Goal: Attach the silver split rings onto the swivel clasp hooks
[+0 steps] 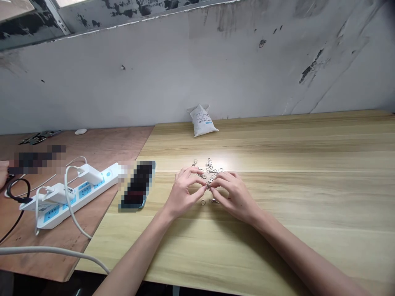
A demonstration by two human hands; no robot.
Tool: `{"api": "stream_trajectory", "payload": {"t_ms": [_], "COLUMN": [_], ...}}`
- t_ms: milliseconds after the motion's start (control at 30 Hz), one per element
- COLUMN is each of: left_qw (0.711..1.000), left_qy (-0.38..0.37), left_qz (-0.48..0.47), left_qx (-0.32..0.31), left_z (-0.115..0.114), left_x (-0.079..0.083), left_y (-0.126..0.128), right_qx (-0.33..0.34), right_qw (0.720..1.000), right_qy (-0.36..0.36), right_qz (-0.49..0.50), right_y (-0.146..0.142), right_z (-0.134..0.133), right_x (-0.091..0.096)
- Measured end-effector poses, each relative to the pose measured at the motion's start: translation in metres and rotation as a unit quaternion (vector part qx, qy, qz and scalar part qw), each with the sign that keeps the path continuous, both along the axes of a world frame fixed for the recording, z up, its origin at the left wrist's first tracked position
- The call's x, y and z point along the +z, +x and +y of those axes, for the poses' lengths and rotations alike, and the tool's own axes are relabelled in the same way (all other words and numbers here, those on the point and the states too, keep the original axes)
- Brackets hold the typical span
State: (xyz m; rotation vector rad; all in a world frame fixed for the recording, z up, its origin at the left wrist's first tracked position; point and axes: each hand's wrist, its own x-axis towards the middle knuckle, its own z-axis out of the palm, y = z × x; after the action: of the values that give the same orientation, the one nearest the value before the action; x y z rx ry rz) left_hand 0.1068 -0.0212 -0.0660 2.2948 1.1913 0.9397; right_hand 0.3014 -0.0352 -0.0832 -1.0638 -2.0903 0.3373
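Note:
My left hand (187, 190) and my right hand (233, 195) meet over the wooden table. Thumb and index finger of each pinch the same small silver key-ring clasp (208, 186); its finer parts are too small to make out. Just beyond the fingertips lies a loose cluster of silver clasps with rings (210, 166), some partly hidden by my hands. A single metal ring (203, 202) rests on the near side of my left fingertips. Beside it, under my right hand, is another clasp (213, 201).
A white printed packet (202, 120) sits near the wall. To the left lie a blurred-out phone (138, 186) and a white power strip (83, 192) with chargers and cables on a reddish board (101, 142). Part of another person's hand (3, 172) shows at the left edge.

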Motion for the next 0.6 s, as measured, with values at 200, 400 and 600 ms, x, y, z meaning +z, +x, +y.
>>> {"api": "stream_trajectory", "payload": {"t_ms": [200,400,600], "left_qw": [0.999,0.999,0.998], "left_qy": [-0.03,-0.048,-0.058], "left_qz": [-0.014,-0.017,-0.024], "left_qx": [-0.001,-0.009,-0.011], "left_z": [0.0,0.0005,0.0012], "left_x": [0.0026,0.0012,0.0006], "left_y": [-0.0017,-0.0013,-0.0003], "right_qx": [-0.014,-0.015,-0.014], "right_qw": [1.0,1.0,1.0], "right_qy": [-0.004,-0.006,-0.005], "right_qz": [0.0,-0.006,-0.007], "right_y": [0.0,-0.0002,-0.0009], "right_z": [-0.0001,-0.0007,-0.0019], "right_x": [0.0003,0.0005,-0.0002]}}
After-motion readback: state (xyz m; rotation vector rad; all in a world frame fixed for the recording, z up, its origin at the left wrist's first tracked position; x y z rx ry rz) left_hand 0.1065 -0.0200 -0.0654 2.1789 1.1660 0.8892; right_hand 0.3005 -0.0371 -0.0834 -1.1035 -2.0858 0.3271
